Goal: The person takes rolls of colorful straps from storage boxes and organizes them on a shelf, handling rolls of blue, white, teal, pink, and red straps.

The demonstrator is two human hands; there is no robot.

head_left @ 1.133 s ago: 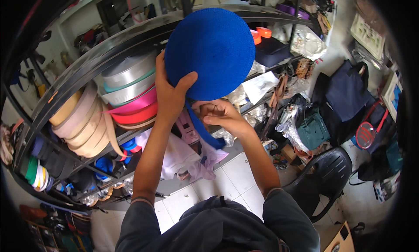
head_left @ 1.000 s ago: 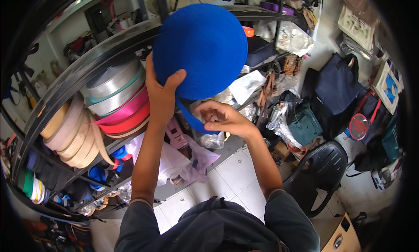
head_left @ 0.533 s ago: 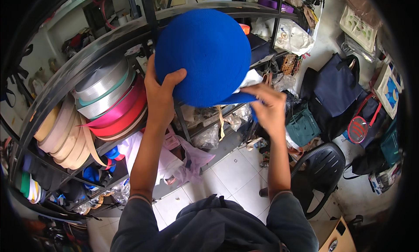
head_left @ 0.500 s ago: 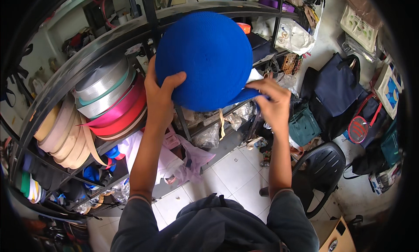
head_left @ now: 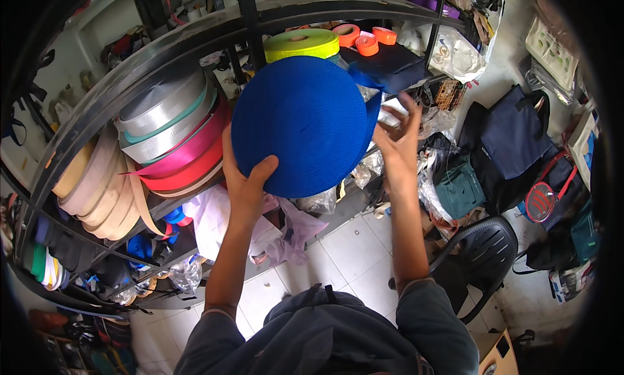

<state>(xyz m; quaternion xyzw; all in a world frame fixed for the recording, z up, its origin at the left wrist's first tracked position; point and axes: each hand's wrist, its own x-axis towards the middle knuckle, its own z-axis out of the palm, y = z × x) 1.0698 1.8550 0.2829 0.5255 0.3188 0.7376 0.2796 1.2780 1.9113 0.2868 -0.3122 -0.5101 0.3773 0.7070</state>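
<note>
A large flat roll of blue webbing [head_left: 299, 128] is held up in front of me, its round side toward me. My left hand [head_left: 247, 173] grips its lower left edge, thumb on the near face and fingers behind. By the roll's right edge is my right hand [head_left: 398, 136], its fingers apart and slightly blurred. The thumb side is close to the webbing; whether it touches cannot be told. A loose blue end [head_left: 377, 82] sticks out at the upper right of the roll, smeared by motion.
A black metal shelf [head_left: 175, 47] curves ahead, bearing a yellow-green roll [head_left: 302, 43] and small orange rolls [head_left: 367, 45]. Silver, pink, red and beige strap rolls [head_left: 172, 131] are stacked at left. A black chair [head_left: 481, 258] and dark bags [head_left: 513, 131] are at right.
The blue roll has come down a little, uncovering the yellow-green and orange rolls behind. My right hand, which pinched the loose end, now has its fingers spread, and that end has swung upward.
</note>
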